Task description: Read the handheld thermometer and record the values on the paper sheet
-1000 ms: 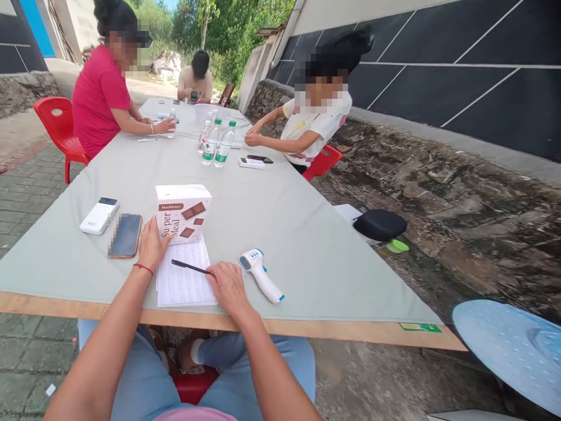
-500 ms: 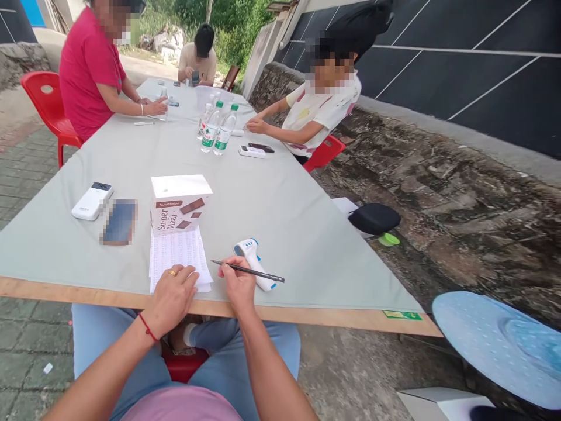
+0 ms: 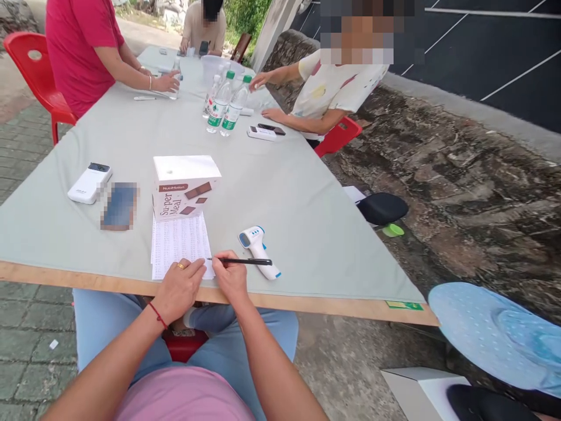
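Note:
My right hand point(image 3: 231, 278) grips a slim black pen point(image 3: 249, 261), its tip close to the lower right of the printed sheets point(image 3: 179, 245); whether it touches the paper I cannot tell. Flat on the sheets' lower edge lies my left hand point(image 3: 182, 287), fingers stretched out, a gold ring on one. A white "Super Meal" box point(image 3: 187, 187) stands on the papers' far end. Just right of my right hand rests a white and blue infrared thermometer point(image 3: 259, 251). Off to the left are a white power bank point(image 3: 90, 184) and a blurred-out phone-like thing point(image 3: 119, 206).
Several green-capped water bottles point(image 3: 230, 108) stand further up the grey-covered table point(image 3: 298, 222). Beyond them is a clear plastic basin point(image 3: 214, 67). A white device point(image 3: 262, 134) and a dark phone point(image 3: 272, 128) lie at the right. Three people sit around the table. A blue hat point(image 3: 495, 333) is at lower right.
My right hand has brought the pen leftward to the sheets, and the pen lies more level. My left hand stays on the papers. The person at the right has moved their hands apart. The view has shifted.

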Demonstrator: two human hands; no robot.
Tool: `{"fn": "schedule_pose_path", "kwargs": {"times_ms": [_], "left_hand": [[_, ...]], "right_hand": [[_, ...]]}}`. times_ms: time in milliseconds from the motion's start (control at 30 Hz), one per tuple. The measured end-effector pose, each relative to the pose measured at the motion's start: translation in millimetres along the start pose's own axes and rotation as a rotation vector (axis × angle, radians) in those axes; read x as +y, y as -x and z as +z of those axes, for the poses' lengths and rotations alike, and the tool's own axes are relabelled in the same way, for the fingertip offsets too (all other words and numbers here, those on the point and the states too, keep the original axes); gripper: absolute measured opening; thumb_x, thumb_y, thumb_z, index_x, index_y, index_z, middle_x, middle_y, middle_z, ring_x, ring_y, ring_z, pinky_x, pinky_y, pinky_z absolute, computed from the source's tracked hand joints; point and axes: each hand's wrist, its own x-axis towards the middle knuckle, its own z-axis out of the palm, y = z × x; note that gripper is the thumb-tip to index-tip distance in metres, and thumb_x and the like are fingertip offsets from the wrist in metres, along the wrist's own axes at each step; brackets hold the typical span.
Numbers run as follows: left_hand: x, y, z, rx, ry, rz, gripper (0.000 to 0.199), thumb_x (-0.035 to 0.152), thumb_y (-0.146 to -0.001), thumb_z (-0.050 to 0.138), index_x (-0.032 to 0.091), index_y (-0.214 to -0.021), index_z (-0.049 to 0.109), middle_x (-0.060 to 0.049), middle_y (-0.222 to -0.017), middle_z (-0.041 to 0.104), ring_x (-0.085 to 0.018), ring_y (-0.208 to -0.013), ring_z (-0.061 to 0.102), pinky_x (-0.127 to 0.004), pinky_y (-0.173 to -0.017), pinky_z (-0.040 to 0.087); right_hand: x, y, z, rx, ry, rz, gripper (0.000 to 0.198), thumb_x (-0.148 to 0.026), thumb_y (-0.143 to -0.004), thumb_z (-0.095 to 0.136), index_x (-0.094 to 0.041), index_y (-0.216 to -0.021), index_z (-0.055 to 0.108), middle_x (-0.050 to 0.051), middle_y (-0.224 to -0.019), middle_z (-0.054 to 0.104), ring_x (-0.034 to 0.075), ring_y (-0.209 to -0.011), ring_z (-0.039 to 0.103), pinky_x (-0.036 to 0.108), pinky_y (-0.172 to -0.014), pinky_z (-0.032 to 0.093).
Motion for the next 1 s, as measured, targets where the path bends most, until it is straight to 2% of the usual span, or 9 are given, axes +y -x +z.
{"fn": "schedule_pose_path", "kwargs": {"times_ms": [500, 1000], "left_hand": [[1.6, 0.0, 1.3, -0.011, 0.027, -0.018, 0.029, 0.017, -0.096, 0.038, 0.016, -0.117, 0.057, -0.01, -0.127, 0.059, -0.023, -0.093, 0.054, -0.039, -0.074, 0.045], [2.0, -0.5, -0.1, -0.015, 0.035, -0.027, 0.028, 0.016, -0.095, 0.039, 0.017, -0.117, 0.057, -0.01, -0.126, 0.059, -0.023, -0.093, 0.054, -0.039, -0.073, 0.045]], "right_hand": [[2.3, 1.5, -2.1, -0.054, 0.099, -0.056, 0.013, -0.034, -0.068, 0.052, -0.022, -0.067, 0.055, -0.004, -0.056, 0.053, 0.014, -0.051, 0.047, 0.027, -0.053, 0.04], [2.2, 1.4, -2.2, -0.052, 0.098, -0.074, 0.013, -0.035, -0.068, 0.052, -0.022, -0.065, 0.054, -0.004, -0.054, 0.053, 0.013, -0.05, 0.045, 0.026, -0.051, 0.039]]}}
